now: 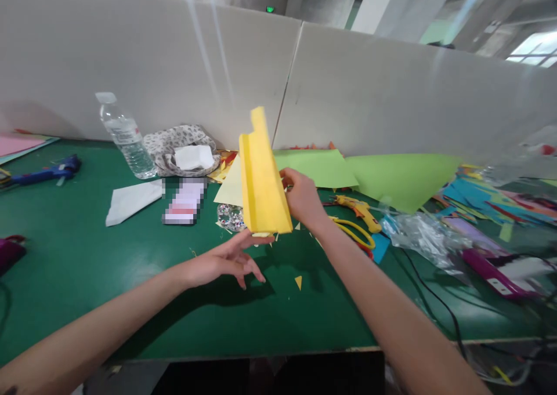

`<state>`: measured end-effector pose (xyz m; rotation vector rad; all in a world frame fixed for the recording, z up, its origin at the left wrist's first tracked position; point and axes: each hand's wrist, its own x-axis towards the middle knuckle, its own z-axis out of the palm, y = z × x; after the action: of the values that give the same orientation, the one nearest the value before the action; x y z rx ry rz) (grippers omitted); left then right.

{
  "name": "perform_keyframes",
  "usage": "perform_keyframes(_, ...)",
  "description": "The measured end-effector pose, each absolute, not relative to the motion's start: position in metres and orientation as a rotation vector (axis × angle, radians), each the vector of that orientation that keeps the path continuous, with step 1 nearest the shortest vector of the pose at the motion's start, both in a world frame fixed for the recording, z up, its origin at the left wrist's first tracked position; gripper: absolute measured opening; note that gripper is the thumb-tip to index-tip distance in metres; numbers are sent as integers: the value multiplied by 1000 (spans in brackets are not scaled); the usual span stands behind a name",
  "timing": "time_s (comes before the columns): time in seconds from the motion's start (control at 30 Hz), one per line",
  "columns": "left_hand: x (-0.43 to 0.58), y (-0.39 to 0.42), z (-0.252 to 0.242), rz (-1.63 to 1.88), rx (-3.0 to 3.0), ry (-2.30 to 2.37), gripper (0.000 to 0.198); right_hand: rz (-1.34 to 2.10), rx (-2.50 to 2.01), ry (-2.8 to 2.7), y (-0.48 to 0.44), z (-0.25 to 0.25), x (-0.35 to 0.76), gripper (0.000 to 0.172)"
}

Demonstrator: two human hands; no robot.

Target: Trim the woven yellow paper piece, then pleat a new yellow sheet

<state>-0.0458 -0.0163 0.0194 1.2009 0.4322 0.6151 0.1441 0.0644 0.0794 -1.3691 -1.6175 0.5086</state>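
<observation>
A folded yellow paper piece (265,186) stands tilted above the green table, with a raised flap along its left side and a narrow tab at the top. My right hand (301,196) grips its right edge, fingers partly hidden behind the paper. Below the paper's lower end, my left hand (237,258) has its fingers spread, the upper ones close to the bottom edge; whether they touch it is unclear. Small paper scraps and a yellow triangle (298,282) lie on the table beneath.
Behind stand a water bottle (128,140) and a patterned cloth (176,145). A phone (185,201) lies left. Green paper (391,174), a yellow glue gun (359,210), scissors with yellow handles (359,232), plastic bags (420,238) and cables are right. A blue glue gun (47,171) lies far left.
</observation>
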Motion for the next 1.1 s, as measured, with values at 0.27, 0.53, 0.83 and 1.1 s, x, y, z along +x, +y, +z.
perform_keyframes(0.27, -61, 1, 32, 1166, 907, 645, 74, -185, -1386, -1508, 93, 141, 160, 19)
perform_keyframes(0.53, -62, 11, 21, 1174, 789, 693, 48, -408, -1054, -2416, 13, 72, 150, 27)
perform_keyframes(0.83, -64, 15, 11, 1092, 1077, 1033, 71, -117, -811, -2648, -18, 15, 189, 35)
perform_keyframes(1.1, -71, 10, 8, 811, 1599, 1021, 83, -267, -835, -2654, -19, 10, 196, 26)
